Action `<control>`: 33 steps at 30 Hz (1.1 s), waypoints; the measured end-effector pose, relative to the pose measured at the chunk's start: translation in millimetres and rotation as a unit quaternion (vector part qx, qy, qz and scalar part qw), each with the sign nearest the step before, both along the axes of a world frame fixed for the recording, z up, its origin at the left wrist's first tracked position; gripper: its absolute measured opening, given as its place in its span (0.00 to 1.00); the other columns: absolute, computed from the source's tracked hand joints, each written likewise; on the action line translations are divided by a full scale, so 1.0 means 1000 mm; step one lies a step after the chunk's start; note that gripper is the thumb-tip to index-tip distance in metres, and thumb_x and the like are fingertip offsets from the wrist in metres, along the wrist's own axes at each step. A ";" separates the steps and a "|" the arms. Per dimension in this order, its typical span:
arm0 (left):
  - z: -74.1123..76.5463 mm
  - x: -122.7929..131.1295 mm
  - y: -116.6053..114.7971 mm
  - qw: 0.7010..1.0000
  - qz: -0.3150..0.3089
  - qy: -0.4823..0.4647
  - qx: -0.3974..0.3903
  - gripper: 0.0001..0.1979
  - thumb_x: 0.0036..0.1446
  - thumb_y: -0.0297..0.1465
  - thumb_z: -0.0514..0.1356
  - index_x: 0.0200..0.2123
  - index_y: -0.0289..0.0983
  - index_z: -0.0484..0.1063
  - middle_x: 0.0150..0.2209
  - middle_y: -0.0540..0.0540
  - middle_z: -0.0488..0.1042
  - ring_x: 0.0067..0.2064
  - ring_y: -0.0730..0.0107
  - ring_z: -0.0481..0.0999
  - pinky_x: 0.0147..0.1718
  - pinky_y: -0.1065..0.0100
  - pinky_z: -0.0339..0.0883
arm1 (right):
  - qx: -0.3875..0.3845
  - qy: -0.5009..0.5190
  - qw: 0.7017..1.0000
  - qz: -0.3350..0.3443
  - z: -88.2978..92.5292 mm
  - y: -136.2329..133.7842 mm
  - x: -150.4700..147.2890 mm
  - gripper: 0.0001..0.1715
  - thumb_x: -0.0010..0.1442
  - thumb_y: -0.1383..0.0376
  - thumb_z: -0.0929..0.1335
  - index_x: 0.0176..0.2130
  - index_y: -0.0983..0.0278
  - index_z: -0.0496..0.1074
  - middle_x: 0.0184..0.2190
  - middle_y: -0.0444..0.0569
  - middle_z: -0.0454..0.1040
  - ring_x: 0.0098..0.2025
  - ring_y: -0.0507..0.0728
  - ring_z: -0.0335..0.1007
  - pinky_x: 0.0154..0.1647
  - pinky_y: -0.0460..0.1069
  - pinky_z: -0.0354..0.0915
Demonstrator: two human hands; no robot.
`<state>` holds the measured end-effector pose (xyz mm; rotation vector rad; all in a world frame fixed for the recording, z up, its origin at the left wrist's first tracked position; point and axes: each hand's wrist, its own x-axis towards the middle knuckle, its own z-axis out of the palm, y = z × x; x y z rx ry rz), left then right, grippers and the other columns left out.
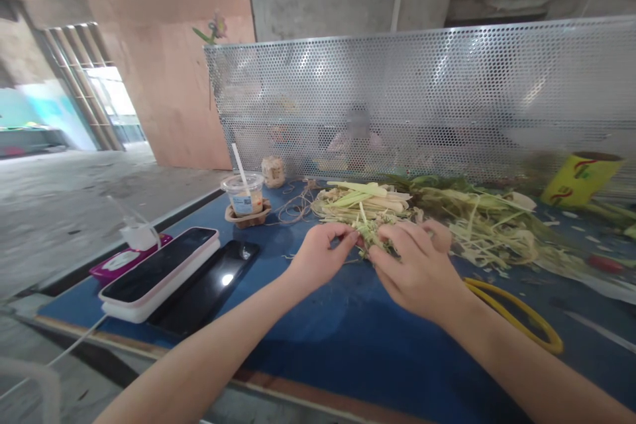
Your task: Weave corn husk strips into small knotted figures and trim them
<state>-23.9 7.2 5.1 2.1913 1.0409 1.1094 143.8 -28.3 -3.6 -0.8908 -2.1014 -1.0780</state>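
Over the blue table, my left hand (322, 252) is closed in a pinch, thumb against forefinger, at the left side of a small bunch of pale green plant strips (368, 233). My right hand (417, 265) curls its fingers around the right side of the same bunch, partly hiding it. Just behind my hands lies a pile of pale yellow-green husk-like strips (365, 199). Thin curly shreds (497, 238) spread out to the right of it. Loose brown twine (298, 205) trails off to the pile's left.
A phone (163, 265) on a white block, a dark tablet-like slab (213, 285) and a straw cup (243, 195) stand left. Behind are a twine spool (273, 172) and a perforated metal screen (422, 93). A yellow hoop (521, 315) and yellow tube (579, 179) lie right.
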 end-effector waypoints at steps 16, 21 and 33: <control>-0.003 0.003 -0.010 0.963 0.087 0.147 0.208 0.09 0.55 0.27 0.52 0.28 0.37 0.71 0.37 0.47 0.72 0.42 0.66 0.66 0.39 0.62 0.54 | -0.126 0.276 0.933 0.195 0.020 0.000 0.011 0.10 0.54 0.74 0.62 0.27 0.62 0.68 0.30 0.50 0.72 0.35 0.56 0.69 0.36 0.52 0.66; -0.005 0.003 -0.009 0.959 0.090 0.172 0.206 0.09 0.57 0.30 0.52 0.30 0.39 0.71 0.36 0.48 0.72 0.41 0.68 0.65 0.38 0.64 0.52 | -0.104 0.257 0.941 0.192 0.019 -0.002 0.008 0.14 0.54 0.75 0.64 0.38 0.62 0.72 0.36 0.50 0.74 0.40 0.57 0.69 0.42 0.54 0.65; -0.008 0.002 -0.007 0.932 0.064 0.221 0.281 0.08 0.58 0.29 0.52 0.33 0.40 0.71 0.32 0.51 0.73 0.38 0.71 0.65 0.36 0.66 0.50 | -0.158 0.173 0.967 0.103 0.005 0.002 0.007 0.17 0.58 0.71 0.61 0.46 0.60 0.68 0.33 0.45 0.76 0.35 0.56 0.61 0.38 0.54 0.58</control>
